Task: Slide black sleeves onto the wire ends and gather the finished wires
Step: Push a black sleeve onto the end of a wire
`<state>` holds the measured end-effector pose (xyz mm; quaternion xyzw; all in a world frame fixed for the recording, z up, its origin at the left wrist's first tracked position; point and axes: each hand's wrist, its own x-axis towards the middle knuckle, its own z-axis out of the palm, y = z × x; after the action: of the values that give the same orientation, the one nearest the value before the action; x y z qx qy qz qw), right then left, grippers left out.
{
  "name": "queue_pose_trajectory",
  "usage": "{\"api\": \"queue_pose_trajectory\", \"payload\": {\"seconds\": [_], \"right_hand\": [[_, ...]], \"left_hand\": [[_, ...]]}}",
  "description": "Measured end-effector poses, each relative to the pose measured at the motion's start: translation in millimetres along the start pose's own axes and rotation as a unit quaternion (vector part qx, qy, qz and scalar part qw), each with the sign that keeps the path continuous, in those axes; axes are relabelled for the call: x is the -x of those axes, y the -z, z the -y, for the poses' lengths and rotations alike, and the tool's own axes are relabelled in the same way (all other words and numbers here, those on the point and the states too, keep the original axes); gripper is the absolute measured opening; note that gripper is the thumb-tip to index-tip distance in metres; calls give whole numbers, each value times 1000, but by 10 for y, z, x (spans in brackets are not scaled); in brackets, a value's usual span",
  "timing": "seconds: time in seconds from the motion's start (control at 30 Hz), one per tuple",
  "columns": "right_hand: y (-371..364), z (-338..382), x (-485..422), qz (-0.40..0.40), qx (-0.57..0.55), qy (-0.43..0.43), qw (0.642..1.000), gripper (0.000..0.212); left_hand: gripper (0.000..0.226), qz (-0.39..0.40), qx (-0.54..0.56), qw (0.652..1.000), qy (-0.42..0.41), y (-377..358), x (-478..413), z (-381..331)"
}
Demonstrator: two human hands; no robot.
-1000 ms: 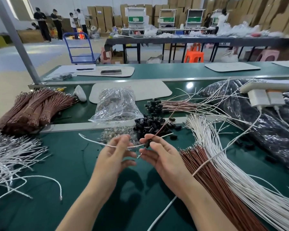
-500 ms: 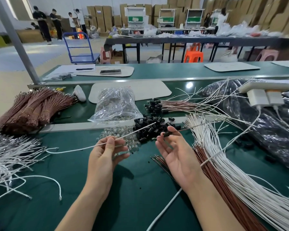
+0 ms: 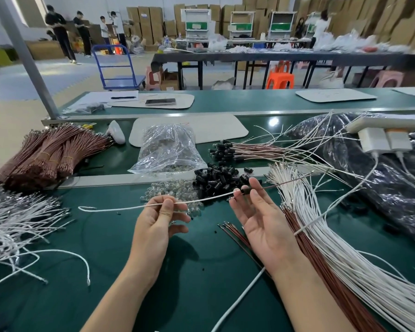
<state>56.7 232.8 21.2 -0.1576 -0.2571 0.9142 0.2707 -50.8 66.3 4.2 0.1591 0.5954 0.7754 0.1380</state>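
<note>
My left hand (image 3: 159, 218) pinches a white wire (image 3: 120, 208) that runs left and ends in a small hook. My right hand (image 3: 261, 216), palm up, pinches a black sleeve (image 3: 246, 190) where the white wire meets a brown wire (image 3: 288, 182) stretching off to the right. Just beyond my fingers lies a pile of loose black sleeves (image 3: 219, 180). A bundle of finished wires with black sleeves (image 3: 225, 150) lies further back, tips pointing left.
Loose white wires (image 3: 333, 236) and brown wires (image 3: 304, 255) fan out on the right of the green table (image 3: 189, 283). More white wires (image 3: 15, 221) and tied brown bundles (image 3: 46, 156) sit left. A clear bag (image 3: 169, 149), glass bulbs (image 3: 173, 191), a dark bag (image 3: 381, 176) and chargers (image 3: 383, 137) lie behind.
My hands have moved apart and away from me. The white wire now stretches between them, and the right hand has carried the sleeve and brown wire toward the sleeve pile.
</note>
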Motion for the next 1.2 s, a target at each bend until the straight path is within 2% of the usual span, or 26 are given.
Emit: {"api": "queue_pose_trajectory", "payload": {"seconds": [0.67,0.87,0.97,1.1,1.2], "right_hand": [[1,-18,27,24,3,-30,999,29],[-21,-88,26,36,65,-41,996,29],[-30,-146,39,58,132,-40,989,32],[-49,-236,78,83,212,-33,973,25],[-61,-285,88,79,228,-29,970,26]], "left_hand": [[21,-26,10,999,-26,-8,24,9],[23,6,-27,999,-36,-48,64,21],[15,23,-38,998,-37,-77,89,20],[12,52,-56,996,-42,-95,126,4],[13,64,-54,996,-35,-94,134,-2]]}}
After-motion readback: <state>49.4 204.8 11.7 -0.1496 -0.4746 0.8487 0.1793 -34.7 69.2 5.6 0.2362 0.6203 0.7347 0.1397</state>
